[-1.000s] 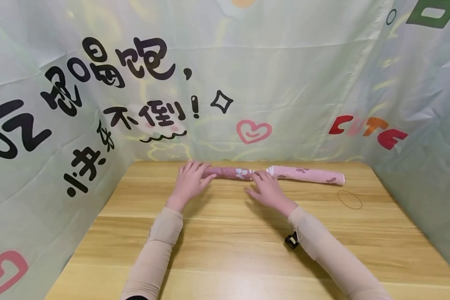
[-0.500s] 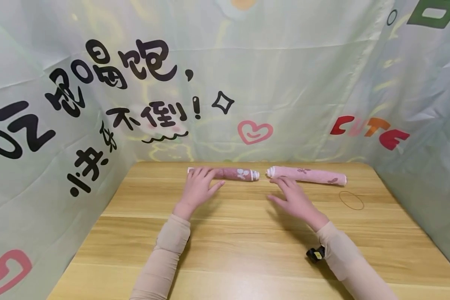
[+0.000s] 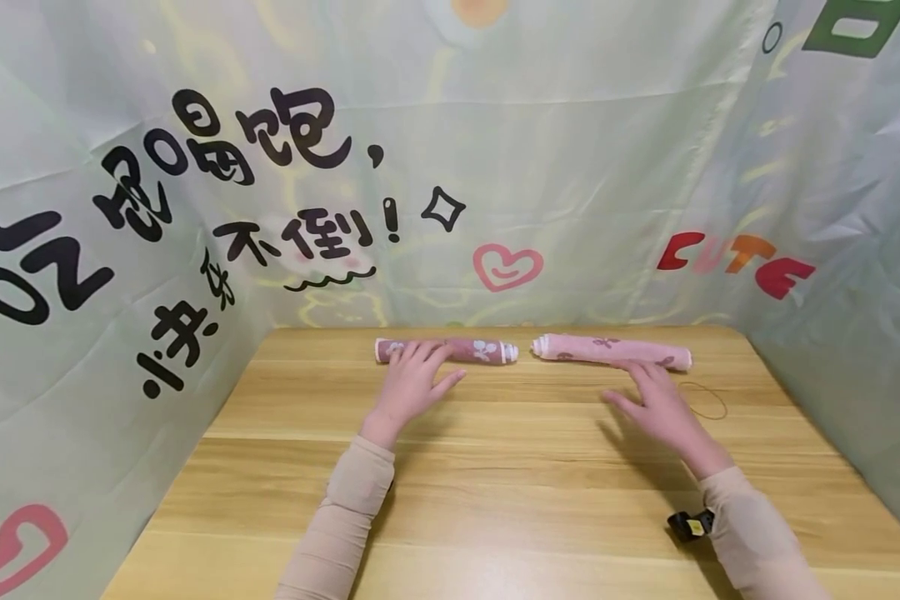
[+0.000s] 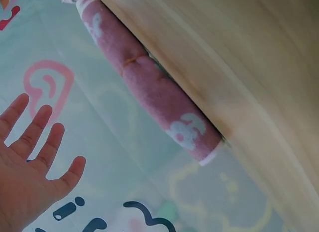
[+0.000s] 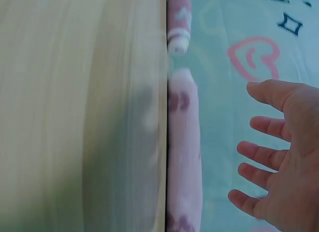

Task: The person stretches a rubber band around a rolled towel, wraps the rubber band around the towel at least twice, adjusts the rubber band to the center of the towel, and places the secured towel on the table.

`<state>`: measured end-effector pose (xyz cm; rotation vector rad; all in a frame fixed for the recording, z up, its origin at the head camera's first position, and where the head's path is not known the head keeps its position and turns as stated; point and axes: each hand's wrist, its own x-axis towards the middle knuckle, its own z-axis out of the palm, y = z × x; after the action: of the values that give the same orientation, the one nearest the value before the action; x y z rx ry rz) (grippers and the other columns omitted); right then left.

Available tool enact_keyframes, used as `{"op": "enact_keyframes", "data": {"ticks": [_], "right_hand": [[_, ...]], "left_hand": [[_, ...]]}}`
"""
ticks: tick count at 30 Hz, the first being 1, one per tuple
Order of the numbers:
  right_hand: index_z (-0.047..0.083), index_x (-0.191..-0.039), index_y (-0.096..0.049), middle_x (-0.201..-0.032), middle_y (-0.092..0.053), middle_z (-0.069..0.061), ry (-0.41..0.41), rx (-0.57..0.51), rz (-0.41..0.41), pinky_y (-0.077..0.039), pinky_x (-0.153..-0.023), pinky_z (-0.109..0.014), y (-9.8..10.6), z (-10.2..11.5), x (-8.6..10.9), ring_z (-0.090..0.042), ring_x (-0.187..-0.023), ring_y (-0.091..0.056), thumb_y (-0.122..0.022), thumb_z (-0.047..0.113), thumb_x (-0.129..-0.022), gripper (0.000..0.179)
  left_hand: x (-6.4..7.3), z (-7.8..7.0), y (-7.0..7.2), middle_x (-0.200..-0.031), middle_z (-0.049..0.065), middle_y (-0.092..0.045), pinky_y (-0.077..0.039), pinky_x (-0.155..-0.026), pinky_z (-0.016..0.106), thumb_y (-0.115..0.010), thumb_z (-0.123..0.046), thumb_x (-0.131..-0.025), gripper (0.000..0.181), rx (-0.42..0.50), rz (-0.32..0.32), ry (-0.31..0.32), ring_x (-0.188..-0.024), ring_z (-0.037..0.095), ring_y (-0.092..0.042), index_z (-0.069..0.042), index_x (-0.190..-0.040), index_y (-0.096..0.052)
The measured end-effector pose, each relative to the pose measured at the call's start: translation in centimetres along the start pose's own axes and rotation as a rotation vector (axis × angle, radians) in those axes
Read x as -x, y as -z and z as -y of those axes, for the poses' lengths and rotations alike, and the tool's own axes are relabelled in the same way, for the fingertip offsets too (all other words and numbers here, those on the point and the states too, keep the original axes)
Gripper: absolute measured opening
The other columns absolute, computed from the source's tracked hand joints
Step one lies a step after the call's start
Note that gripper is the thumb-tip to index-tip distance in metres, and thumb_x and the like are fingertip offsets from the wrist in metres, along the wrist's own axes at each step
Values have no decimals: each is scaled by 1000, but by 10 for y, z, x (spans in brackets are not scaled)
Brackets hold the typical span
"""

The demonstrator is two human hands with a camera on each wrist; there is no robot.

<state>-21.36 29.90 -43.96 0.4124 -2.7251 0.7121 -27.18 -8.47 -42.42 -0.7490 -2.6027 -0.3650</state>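
Two rolled towels lie end to end along the back of the table, a small gap between them. The left roll (image 3: 465, 348) is dark pink with pale motifs; a thin band pinches its middle in the left wrist view. The right roll (image 3: 607, 350) is light pink with darker motifs. My left hand (image 3: 412, 379), fingers spread, is over the front of the dark pink roll; in the left wrist view it is apart from it. My right hand (image 3: 660, 408) has its fingers loosely extended before the light pink roll, apart from it in the right wrist view.
A thin rubber band (image 3: 708, 402) lies as a loop on the wooden table (image 3: 495, 483), just beyond my right hand. Printed cloth walls (image 3: 592, 167) rise behind the table and at both sides. A small black device (image 3: 690, 526) is on the right wrist.
My right hand has moved right, from the dark pink roll's inner end to the light pink roll. My left hand has shifted slightly right, uncovering the dark pink roll's left end.
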Motion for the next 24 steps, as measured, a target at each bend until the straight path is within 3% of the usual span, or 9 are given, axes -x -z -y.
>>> {"op": "enact_keyframes", "data": {"ticks": [9,16,24], "right_hand": [[-8,-133,-45,-130,-48,-33,-69,-39,-26,-35,-93,-67,25,-33,13,-53,-119,-42,-61,26,-96,53],[-6,-129,-50,-129,-49,-33,-108,-92,-53,-32,-94,-68,31,-53,18,-53,-120,-41,-60,24,-97,45],[-12,-135,-42,-135,-39,-41,-213,-74,-43,-29,-96,-72,36,-67,18,-59,-123,-34,-59,28,-98,58]], "left_hand": [[-4,-17,-6,-131,2,-59,-39,-103,56,-52,-52,-96,45,20,21,-22,-126,26,-51,-23,-130,-59],[-9,-31,-12,-134,4,-58,-38,-105,56,-50,-52,-97,47,28,53,-49,-128,28,-50,-21,-131,-58],[-20,-48,-23,-129,0,-59,-40,-104,54,-50,-54,-96,46,18,26,-83,-126,25,-50,-24,-130,-58]]}}
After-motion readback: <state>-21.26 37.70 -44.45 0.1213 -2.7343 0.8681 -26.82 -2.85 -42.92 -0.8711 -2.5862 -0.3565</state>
